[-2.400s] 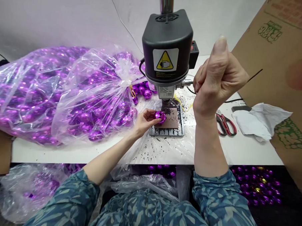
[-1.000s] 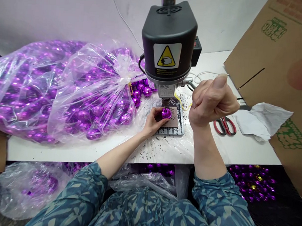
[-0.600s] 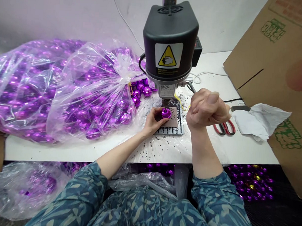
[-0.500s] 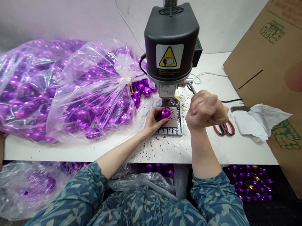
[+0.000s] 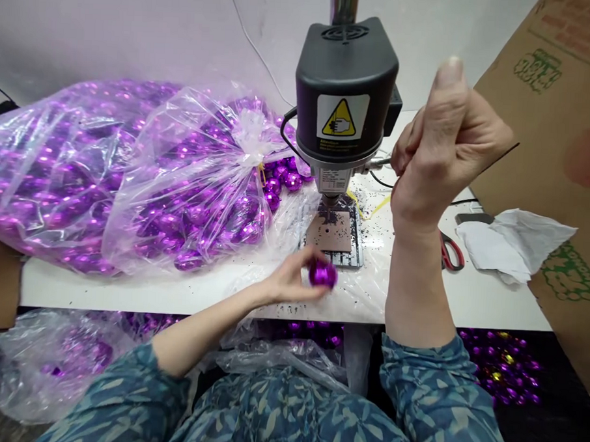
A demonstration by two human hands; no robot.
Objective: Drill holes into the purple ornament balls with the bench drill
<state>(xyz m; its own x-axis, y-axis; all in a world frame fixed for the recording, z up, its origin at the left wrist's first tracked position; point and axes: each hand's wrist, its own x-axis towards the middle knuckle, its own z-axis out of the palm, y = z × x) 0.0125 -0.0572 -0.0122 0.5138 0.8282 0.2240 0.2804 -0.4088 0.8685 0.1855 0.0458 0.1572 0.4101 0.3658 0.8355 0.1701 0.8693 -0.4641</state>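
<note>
- The left hand [image 5: 292,279] is curving its thumb and fingers around a glossy purple faceted ball [image 5: 323,274]; motion blur is hiding whether they are pinching it or letting it go.
- That ball is hanging in the air in front of the drilling spot, with its mirror-like surface smearing into a bright violet round.
- The right hand [image 5: 437,149] is clenching into a fist, thumb pointing up, around the end of a slim metal feed lever [image 5: 379,163]; the fist is covering the lever's grip.
- The bench drill press [image 5: 348,64] is standing behind the hands, its smooth black rounded housing bearing a yellow triangular warning label [image 5: 342,117].
- Under the chuck, a flat, square brown board [image 5: 340,239] is resting on the slotted metal base plate [image 5: 356,255], with dark flecks scattering over both and onto the white tabletop [image 5: 125,297].
- A large clear plastic bag [image 5: 144,208], wrinkled and shiny, is bulging with purple balls at the left; a few loose faceted balls [image 5: 293,181] are lying beside its knotted neck.
- Red-and-black-handled scissors [image 5: 453,252] are lying partly behind the right forearm, near a crumpled white sheet [image 5: 513,247].
- A matte brown cardboard box [image 5: 543,127] with green print is leaning in at the right.
- Below the table edge, more purple balls [image 5: 504,367] are gleaming, with a few gold glints among them.
- Loose blue sleeves [image 5: 116,389] with a pale leaf pattern are wrinkling around both forearms.
</note>
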